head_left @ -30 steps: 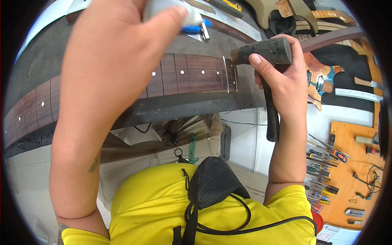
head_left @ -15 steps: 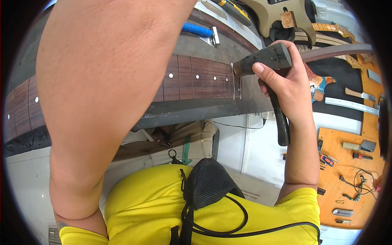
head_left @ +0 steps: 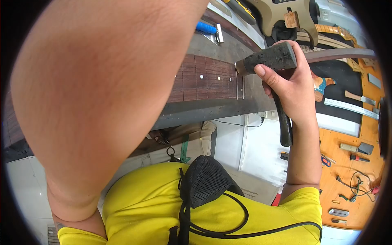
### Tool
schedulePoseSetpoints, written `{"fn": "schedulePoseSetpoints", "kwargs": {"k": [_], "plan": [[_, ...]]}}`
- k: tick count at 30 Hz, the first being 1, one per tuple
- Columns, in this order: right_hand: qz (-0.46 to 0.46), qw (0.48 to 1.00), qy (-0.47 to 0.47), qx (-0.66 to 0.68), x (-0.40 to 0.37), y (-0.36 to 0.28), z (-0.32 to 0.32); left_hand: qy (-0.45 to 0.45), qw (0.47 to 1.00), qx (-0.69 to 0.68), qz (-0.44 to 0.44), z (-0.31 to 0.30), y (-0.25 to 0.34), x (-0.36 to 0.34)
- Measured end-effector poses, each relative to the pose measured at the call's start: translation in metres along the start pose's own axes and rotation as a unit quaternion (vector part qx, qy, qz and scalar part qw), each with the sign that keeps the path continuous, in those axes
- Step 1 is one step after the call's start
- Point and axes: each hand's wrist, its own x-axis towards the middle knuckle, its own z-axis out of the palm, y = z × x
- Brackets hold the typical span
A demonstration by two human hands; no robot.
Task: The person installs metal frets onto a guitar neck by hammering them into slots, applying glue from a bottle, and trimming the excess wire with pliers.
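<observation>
My right hand [head_left: 288,83] is closed around the head of a dark hammer [head_left: 270,58], with the thumb along its side. The hammer's black handle hangs down below my palm. Its narrow metal face meets the end of a fret wire [head_left: 236,87] at the upper edge of a dark wooden fretboard [head_left: 212,87] with white dot inlays. A second fret wire [head_left: 243,90] lies beside the first, nearer the fretboard's end. My left forearm crosses the upper left and covers much of the fretboard; the left hand is beyond the top edge.
A blue-handled tool with a metal head [head_left: 219,33] lies behind the fretboard. Beyond it are a yellow-and-black tool [head_left: 245,14] and a guitar body [head_left: 281,18]. Knives and other tools lie on an orange wooden board [head_left: 335,175] at the right.
My left forearm has swung right and now hides more of the fretboard and the blue handle. The right hand and hammer keep their place at the fret wire.
</observation>
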Motion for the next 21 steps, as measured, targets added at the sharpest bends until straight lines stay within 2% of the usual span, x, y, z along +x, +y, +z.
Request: {"fn": "schedulePoseSetpoints", "kwargs": {"k": [21], "plan": [[-0.011,0.999,-0.030,-0.009,0.0070,-0.0015,-0.0053,0.010,1.000,0.001,0.017,-0.0026,0.0032,0.0030]]}}
